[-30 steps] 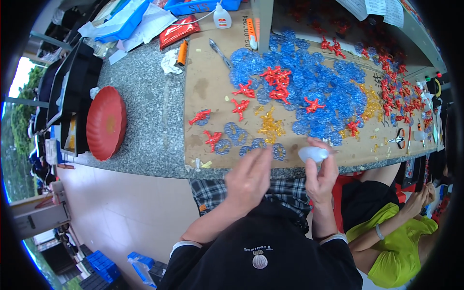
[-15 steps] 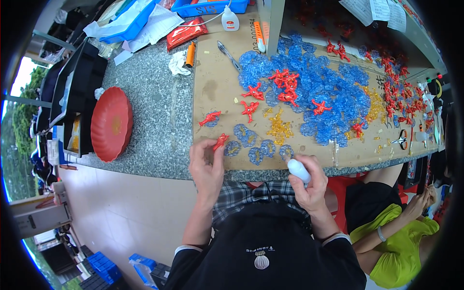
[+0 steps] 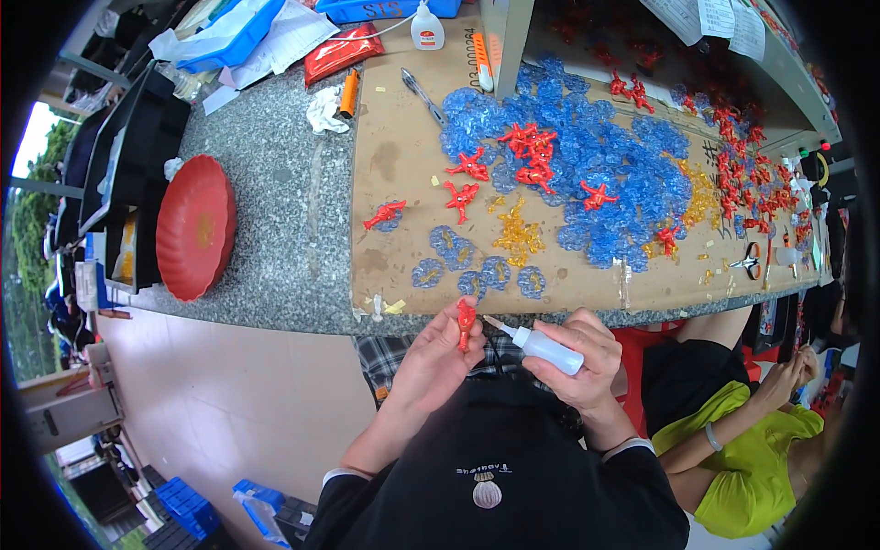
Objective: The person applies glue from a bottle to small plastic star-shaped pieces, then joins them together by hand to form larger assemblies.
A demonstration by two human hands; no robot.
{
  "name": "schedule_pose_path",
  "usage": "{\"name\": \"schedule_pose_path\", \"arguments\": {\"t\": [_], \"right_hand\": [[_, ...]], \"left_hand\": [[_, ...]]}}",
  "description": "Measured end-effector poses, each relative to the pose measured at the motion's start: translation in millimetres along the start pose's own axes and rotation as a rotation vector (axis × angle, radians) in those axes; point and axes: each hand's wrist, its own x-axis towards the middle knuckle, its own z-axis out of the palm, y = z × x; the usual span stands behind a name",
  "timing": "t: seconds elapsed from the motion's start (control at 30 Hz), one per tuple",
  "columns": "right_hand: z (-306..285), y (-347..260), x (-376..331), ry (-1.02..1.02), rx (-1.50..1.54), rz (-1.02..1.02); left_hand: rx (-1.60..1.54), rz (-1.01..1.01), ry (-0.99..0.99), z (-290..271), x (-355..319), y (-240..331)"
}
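Just in front of the table edge, my left hand (image 3: 434,359) pinches a small red plastic figure (image 3: 466,323) upright between thumb and fingers. My right hand (image 3: 587,359) is wrapped round a white squeeze glue bottle (image 3: 548,350). The bottle lies tilted, its thin nozzle pointing left, close beside the figure; I cannot tell whether they touch. On the cardboard beyond my hands lie several clear blue plastic rings (image 3: 496,271). A red figure (image 3: 385,214) rests on one such blue piece, and another red figure (image 3: 461,199) lies on the cardboard by itself.
A large heap of blue pieces (image 3: 623,174) covers the cardboard (image 3: 394,156), with small yellow pieces (image 3: 519,233) in front. A red scalloped dish (image 3: 194,227) stands at left. Tweezers (image 3: 423,97), scissors (image 3: 750,262) and another glue bottle (image 3: 427,27) lie around. A co-worker in a yellow-green top (image 3: 752,467) sits at right.
My left hand has brought the red figure right and nearer to my body. The glue bottle has swung from pointing at the rings to pointing left at the figure.
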Motion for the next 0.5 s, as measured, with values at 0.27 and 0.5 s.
{"name": "schedule_pose_path", "arguments": {"t": [0.27,0.5], "right_hand": [[-1.8,-1.7,0.6,-0.028,-0.014,0.026],[-2.7,-3.2,1.2,-0.029,-0.024,0.036]], "left_hand": [[0.031,-0.011,0.04,2.7,0.9,-1.2],[0.047,-0.031,0.032,3.3,1.8,-0.1]]}}
